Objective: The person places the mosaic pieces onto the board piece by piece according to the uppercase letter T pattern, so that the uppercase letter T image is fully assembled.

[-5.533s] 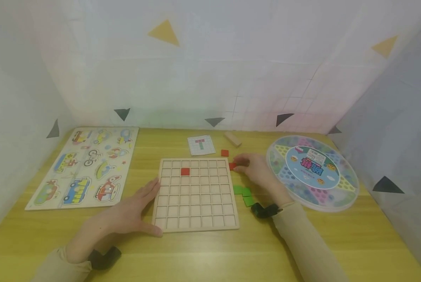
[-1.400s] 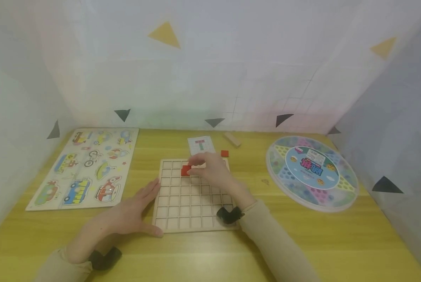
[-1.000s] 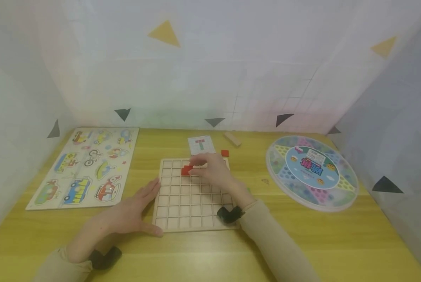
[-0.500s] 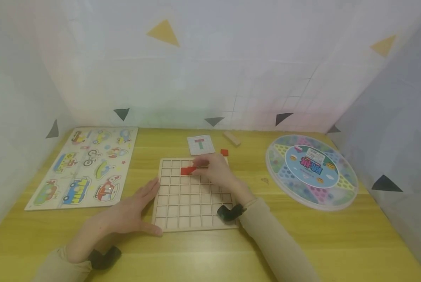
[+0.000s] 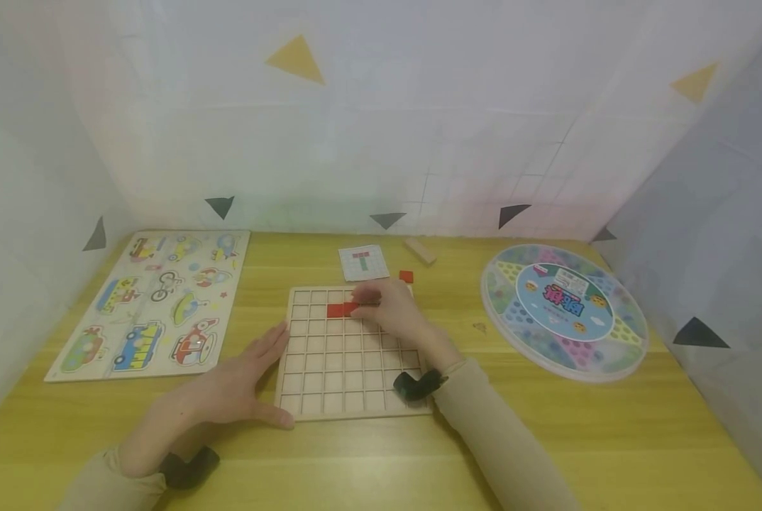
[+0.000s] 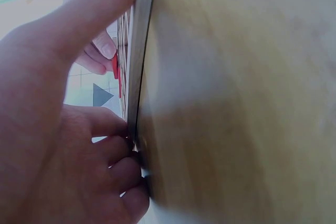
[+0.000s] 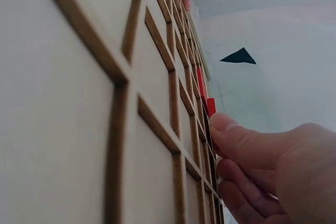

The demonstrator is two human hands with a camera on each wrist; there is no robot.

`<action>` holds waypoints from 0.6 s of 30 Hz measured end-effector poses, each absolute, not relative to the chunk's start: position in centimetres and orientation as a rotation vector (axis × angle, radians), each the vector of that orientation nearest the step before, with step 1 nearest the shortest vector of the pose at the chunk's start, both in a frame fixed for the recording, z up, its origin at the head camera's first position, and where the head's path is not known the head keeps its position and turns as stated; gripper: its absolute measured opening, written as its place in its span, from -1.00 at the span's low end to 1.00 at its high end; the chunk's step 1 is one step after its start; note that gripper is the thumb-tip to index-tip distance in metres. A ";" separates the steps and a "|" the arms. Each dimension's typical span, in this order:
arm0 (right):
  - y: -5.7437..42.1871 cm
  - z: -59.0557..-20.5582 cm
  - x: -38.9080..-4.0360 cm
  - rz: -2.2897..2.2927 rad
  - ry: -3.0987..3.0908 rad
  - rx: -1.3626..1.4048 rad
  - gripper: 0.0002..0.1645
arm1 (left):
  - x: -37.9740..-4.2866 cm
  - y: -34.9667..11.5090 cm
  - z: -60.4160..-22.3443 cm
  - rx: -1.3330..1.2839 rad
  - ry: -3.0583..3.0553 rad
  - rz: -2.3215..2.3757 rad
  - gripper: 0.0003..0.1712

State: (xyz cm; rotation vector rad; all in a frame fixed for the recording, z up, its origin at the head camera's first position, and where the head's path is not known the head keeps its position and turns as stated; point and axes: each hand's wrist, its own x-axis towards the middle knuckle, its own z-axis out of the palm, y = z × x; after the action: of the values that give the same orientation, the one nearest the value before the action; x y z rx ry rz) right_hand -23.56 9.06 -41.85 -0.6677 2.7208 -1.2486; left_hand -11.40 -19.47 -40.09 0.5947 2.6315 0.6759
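Observation:
A wooden grid board (image 5: 333, 384) lies on the table in the head view. One red square tile (image 5: 334, 311) sits in a cell of its second row. My right hand (image 5: 395, 314) pinches another red tile (image 7: 211, 106) between thumb and fingers, just right of the first. In the right wrist view this tile stands slightly proud of the grid. My left hand (image 5: 237, 389), fingers and thumb spread, rests against the board's left edge; the left wrist view shows its thumb and fingertips touching the rim. A third red tile (image 5: 406, 276) lies beyond the board's far right corner.
Behind the board are a pattern card (image 5: 374, 270) with a red and green T and a small wooden block (image 5: 420, 250). A vehicle puzzle board (image 5: 164, 312) lies left, a round game box (image 5: 562, 305) right. Patterned walls (image 5: 381, 128) surround the table (image 5: 515, 426).
My right hand has brought a red tile from beside the board onto it, then shifted it slightly right. My forearm now covers the place of the green tiles. The left hand stays put.

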 end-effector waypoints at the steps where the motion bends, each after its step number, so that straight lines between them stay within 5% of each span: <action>1: 9.1 -41.9 -23.6 -1.244 2.723 -0.670 -0.69 | -11.4 -19.5 -40.1 0.594 2.631 0.675 0.57; 18: 9.2 -42.0 -23.6 -1.198 2.767 -0.679 -0.72 | -11.4 -19.4 -40.1 0.596 2.632 0.679 0.56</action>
State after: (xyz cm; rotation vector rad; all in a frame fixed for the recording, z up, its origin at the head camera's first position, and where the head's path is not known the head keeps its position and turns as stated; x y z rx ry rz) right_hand -23.64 9.16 -42.00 -0.6790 2.7668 -1.1978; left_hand -11.39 -19.44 -40.06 0.5964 2.6319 0.6792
